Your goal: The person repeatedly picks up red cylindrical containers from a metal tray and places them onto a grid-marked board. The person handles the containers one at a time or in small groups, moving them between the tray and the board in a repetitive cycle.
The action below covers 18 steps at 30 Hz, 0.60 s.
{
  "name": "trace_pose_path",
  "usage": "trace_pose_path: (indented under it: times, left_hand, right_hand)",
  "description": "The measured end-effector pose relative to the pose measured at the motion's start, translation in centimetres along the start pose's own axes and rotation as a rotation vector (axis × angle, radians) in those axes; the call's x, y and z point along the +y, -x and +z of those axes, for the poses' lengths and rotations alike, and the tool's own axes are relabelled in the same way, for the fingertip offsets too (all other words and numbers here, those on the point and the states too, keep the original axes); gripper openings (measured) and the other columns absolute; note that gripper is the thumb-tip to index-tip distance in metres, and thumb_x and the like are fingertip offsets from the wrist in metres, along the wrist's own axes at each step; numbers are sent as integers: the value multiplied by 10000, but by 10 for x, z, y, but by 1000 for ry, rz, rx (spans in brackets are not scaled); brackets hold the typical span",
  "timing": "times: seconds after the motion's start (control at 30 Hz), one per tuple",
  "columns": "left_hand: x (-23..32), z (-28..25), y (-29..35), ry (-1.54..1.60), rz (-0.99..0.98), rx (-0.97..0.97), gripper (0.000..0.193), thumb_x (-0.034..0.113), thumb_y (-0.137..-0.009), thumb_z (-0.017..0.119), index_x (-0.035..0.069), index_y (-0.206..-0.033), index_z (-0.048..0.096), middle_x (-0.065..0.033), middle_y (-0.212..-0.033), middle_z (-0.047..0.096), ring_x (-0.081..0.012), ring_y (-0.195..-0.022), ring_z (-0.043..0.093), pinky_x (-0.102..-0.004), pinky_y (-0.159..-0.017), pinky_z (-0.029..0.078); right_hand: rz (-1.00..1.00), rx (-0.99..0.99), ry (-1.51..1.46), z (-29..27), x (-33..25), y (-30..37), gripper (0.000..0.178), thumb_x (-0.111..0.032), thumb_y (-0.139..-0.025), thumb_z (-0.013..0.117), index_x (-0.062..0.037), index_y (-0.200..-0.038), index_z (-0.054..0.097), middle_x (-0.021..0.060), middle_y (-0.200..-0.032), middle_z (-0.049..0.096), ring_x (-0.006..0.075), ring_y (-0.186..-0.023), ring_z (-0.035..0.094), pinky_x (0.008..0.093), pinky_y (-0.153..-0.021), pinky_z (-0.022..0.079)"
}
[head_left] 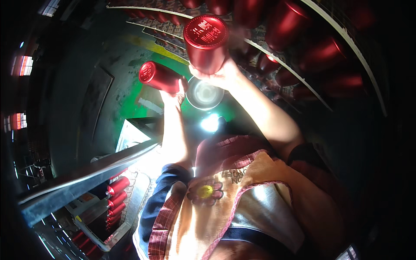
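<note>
Raised in my right hand [222, 73] is a red metal tumbler [207, 54], its round base with stamped marks facing up toward me. The fingers wrap its lower end, beside the rack. Lower and to the left, my left hand [174, 96] grips another red metal tumbler [164, 79], which lies tilted with its base pointing left. The two tumblers are apart from each other. Their other ends are mostly hidden by my hands. Just below my hands, a round pale metal container [204, 94] shows, blurred inside.
Shelves with pale edges [281, 65] at the upper right hold several red tumblers [288, 26]. At the lower left, a conveyor carries a row of red tumblers [117, 201] behind a metal rail [91, 173]. A bright light [210, 123] glares near my body, above the green floor [134, 102].
</note>
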<state>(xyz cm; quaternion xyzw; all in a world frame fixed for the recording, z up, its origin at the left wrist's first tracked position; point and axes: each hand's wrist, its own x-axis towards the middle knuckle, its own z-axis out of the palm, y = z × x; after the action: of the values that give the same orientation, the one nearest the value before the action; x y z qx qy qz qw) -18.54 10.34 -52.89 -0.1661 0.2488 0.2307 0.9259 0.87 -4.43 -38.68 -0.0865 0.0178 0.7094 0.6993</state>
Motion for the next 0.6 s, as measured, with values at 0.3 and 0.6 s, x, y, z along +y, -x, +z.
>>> trace_pose_path:
  times: [0.3,0.6]
  left_hand:
    - [44,-13,-29,100,-35,-122,546,437,-834,691,76,-1237,612,-192,-1215,592,-442,-1108,536,-470,-738,647]
    - [-10,-93,65,53,-5,-480,517,444,-887,628,54,-1224,600,-199,-1209,585,-364,-1093,572,-506,-820,596]
  right_hand:
    - [43,226,-94,-48,21,-65,563,-630,-946,497,-155,-1222,621,51,-1156,678,247,-995,662,425,-810,594]
    - [307,-127,-472,-114,53,21,593,-425,-910,633,6,-1307,543,312,-1362,450,509,-1234,455,637,-902,514]
